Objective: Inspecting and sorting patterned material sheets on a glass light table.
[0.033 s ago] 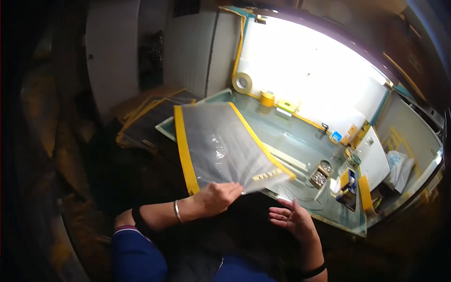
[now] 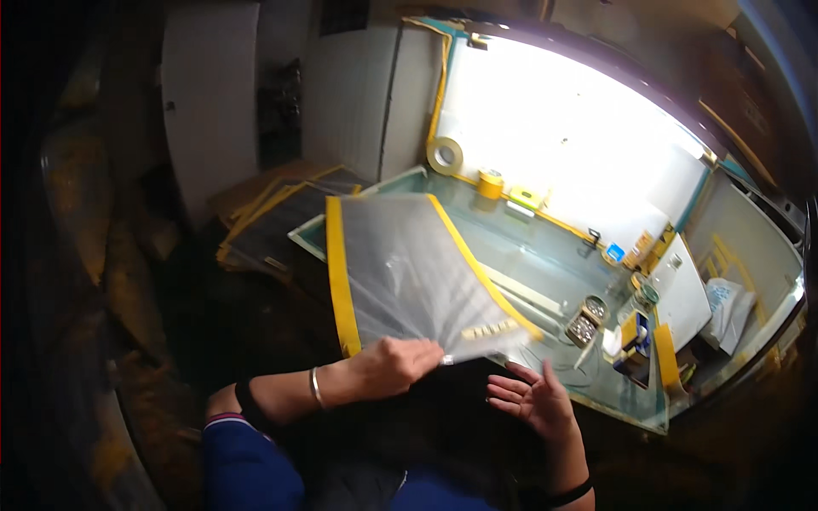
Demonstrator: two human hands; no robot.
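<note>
A translucent grey plastic sheet (image 2: 400, 264) with yellow bands along two opposite edges hangs over the near left part of the glass-topped table. My left hand (image 2: 396, 366) pinches its near edge, and creases fan out from the fingertips. Close to the sheet's right corner is a pale strip with dark marks (image 2: 490, 330). Beyond that corner, my right hand (image 2: 535, 399) is held up by the table's front edge, fingers spread and nothing in them. Dark bands circle both forearms, and a metal bangle sits on my left wrist.
More yellow-edged sheets (image 2: 290, 217) lie stacked at the left. On the glass table (image 2: 545, 255) are a tape roll (image 2: 446, 156), a yellow roll (image 2: 490, 183), tins of small pieces (image 2: 584, 324) and a blue-and-yellow box (image 2: 632, 349). A bright white panel (image 2: 545, 119) rises behind.
The whole view has shifted slightly, so the table and sheet appear a little lower and further right. My left hand keeps its pinch; my right hand stays spread.
</note>
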